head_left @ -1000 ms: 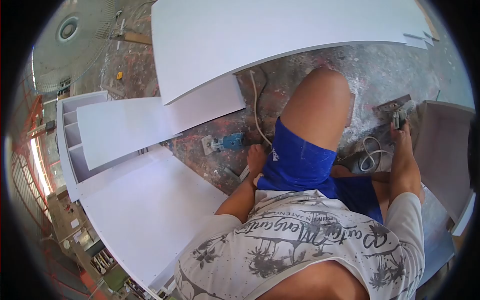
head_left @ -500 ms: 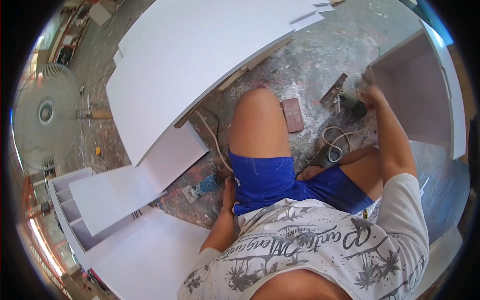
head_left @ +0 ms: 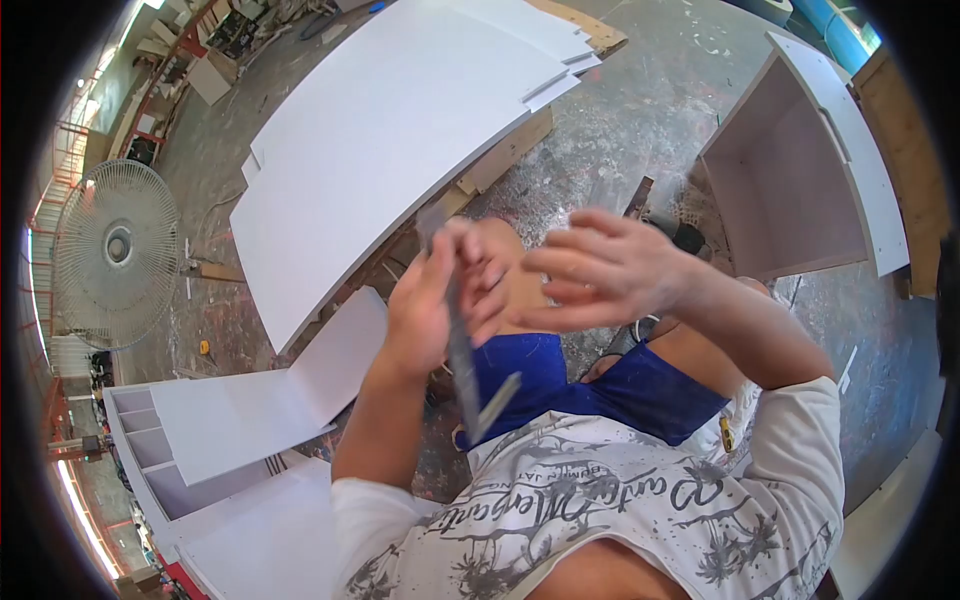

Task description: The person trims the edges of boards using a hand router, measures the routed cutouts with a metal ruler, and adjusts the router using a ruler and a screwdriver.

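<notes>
Now, left grip: raised in front of the shirt, fingers loosely curled about a metal strip; blur hides how firmly.
Metal strip: slanting from above the left grip down towards the shirt, a shorter piece angled off its lower end; perhaps a square, too smeared to be sure.
Right grip: level with the left, fingers spread and half bent, apparently with nothing in it, a gap between it and the strip.
Just changed: the left grip has come up from low at the side; the right has left the power tool.
Power tool: on the floor, partly hidden behind the right grip.
Meaning: attention seems to have passed from machine to strip.
Around: white panel ahead, cabinet box to the right.
</notes>
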A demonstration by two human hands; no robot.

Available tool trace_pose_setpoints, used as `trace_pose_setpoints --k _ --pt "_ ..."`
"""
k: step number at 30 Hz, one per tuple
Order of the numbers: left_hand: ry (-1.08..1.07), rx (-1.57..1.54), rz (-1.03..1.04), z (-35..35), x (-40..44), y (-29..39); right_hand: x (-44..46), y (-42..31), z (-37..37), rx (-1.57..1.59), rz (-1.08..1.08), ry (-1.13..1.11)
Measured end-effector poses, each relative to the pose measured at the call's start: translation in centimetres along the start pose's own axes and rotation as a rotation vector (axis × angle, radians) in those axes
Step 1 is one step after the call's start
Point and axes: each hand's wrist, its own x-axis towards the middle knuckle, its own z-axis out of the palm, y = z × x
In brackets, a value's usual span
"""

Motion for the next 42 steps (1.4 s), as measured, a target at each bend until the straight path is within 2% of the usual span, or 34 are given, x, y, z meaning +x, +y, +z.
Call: trace_pose_setpoints --k 1,5,7,8,10,11,12,14,15,16,18,19,22,26,30,33,34,36,39,40,42 --pt "-0.117 -0.098 0.031 0.7 2.2 -0.3 0.4 -0.7 0.4 -0.031 -0.009 0.039" --pt "-0.069 -0.445 -0.089 5.6 7.9 -1.5 -1.2 -1.1 -0.2 -0.194 0.121 0.231" --pt "-0.099 -0.506 -0.182 5.4 9.6 -2.9 -2.1 -1.0 -2.0 -0.218 0.161 0.162" --pt "-0.201 -0.481 -0.228 4.3 10.4 -4.1 -2.6 -0.9 -2.7 -0.191 0.199 0.134" --pt "-0.227 0.013 -0.134 2.8 12.3 -5.3 -3.8 -0.9 -4.4 -0.098 0.307 0.105" --pt "-0.237 0.263 -0.079 2.4 13.3 -5.4 -4.8 -0.9 -5.1 -0.073 0.47 0.137" --pt "-0.04 0.941 0.2 2.1 13.9 -4.9 -6.0 -1.0 -5.7 -0.046 0.632 0.169" --pt "0.558 2.066 0.821 -0.8 15.5 -4.2 -8.4 -0.2 -7.0 0.026 0.886 0.29" --pt "0.584 2.127 0.904 -2.3 16.1 -3.0 -9.4 0.3 -7.7 0.077 0.982 0.375" --pt "0.611 2.188 0.986 -3.7 16.5 -2.0 -10.0 0.2 -8.1 0.264 1.127 0.533" --pt "0.459 2.178 0.783 -7.7 17.9 -1.9 -10.7 0.5 -9.0 0.655 1.382 0.855" --pt "0.384 2.168 0.68 -8.2 18.0 -1.7 -10.9 0.5 -9.4 0.715 1.414 0.885" --pt "0.239 2.244 0.659 -7.7 16.0 -1.1 -11.3 -0.1 -10.3 0.887 1.499 0.92" --pt "0.127 2.169 0.73 -6.0 9.3 1.0 -10.7 -0.2 -11.2 0.989 1.534 0.752" --pt "-0.006 2.061 0.679 -1.8 1.3 8.7 -9.7 0.2 -11.8 1.133 1.551 0.621" --pt "0.018 2.031 0.715 -1.0 -3.2 14.6 -9.9 2.4 -11.5 1.092 1.413 0.572" --pt "0.082 2.033 0.77 -1.5 -4.6 16.1 -9.4 3.2 -11.3 1.097 1.37 0.648" --pt "0.169 2.027 1.052 -2.8 -5.8 18.2 -8.0 4.8 -11.0 1.098 1.278 0.805" --pt "0.212 2.029 1.488 -5.7 -4.8 19.4 -4.8 8.3 -10.9 1.357 1.013 0.819" --pt "0.214 2.025 1.633 -6.7 -4.4 19.5 -3.3 9.6 -10.7 1.526 0.834 0.747" --pt "0.394 1.908 1.652 -7.1 -3.8 19.0 1.1 10.6 -10.3 1.59 0.708 0.671"
